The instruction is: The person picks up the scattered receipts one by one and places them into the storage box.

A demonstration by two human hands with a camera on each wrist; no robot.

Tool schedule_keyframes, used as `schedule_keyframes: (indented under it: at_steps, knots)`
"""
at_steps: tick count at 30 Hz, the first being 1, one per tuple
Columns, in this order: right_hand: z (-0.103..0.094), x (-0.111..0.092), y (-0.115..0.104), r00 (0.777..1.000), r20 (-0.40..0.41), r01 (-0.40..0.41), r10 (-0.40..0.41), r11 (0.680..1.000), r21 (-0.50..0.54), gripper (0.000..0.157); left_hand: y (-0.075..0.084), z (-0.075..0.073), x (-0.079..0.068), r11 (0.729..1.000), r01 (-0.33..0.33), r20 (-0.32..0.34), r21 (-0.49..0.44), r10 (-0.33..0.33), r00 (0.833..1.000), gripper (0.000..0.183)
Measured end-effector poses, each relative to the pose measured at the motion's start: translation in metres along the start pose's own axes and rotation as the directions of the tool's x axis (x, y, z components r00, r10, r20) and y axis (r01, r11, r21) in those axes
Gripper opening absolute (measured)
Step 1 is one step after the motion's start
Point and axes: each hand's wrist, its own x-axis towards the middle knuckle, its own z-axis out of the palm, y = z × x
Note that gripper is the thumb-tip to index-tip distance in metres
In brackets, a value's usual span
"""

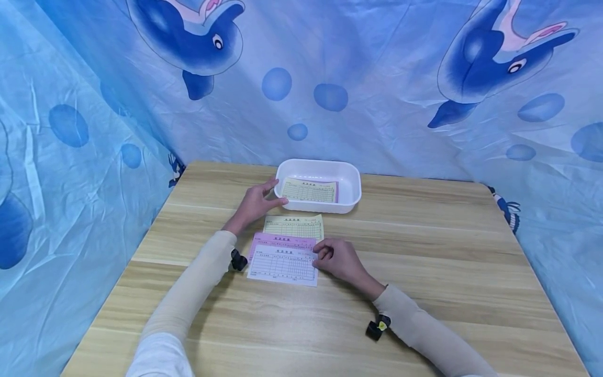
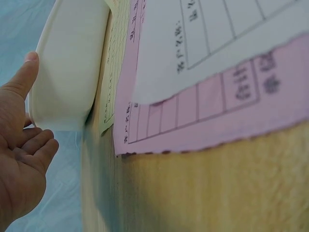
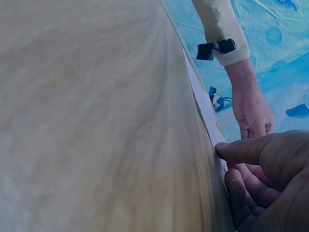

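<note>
My left hand [image 1: 254, 205] holds the near-left corner of a white plastic tray [image 1: 352, 196], thumb on the front rim and index finger at the left side. Inside the tray lies a pale yellow printed slip [image 1: 308, 191] with a purple edge showing beneath it. My right hand [image 1: 343, 260] pinches the right edge of a white printed slip [image 1: 281, 266] between thumb and fingers. Under the white slip is a purple slip [image 1: 264, 239], which overlaps another yellow slip [image 1: 294, 226] in front of the tray. In the left wrist view the thumb [image 2: 29, 70] touches the tray's rim.
The wooden table [image 1: 424, 235] extends on both sides of the slips. A blue curtain [image 1: 377, 136] printed with dolphins hangs behind the table and along its sides. Each wrist wears a small black camera, such as the left one [image 1: 238, 260].
</note>
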Motion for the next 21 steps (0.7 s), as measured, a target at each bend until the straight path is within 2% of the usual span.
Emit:
schedule_keyframes:
  at_steps: [10,15,21]
  knots:
    - [-0.007,0.0,0.0,1.0,-0.006,0.024,-0.024,1.0,0.016,0.015,0.002,0.0,0.0,1.0,-0.002,0.002,-0.006,0.002,1.0,0.086]
    - [-0.009,-0.001,0.0,1.0,-0.01,-0.009,0.009,0.998,0.054,0.013,0.003,0.0,0.0,1.0,0.002,0.004,-0.005,-0.002,1.0,0.086]
    - [-0.011,-0.002,-0.002,0.996,0.007,-0.094,0.094,0.986,0.138,0.011,0.004,-0.001,-0.001,1.0,0.01,0.004,-0.002,-0.01,1.0,0.087]
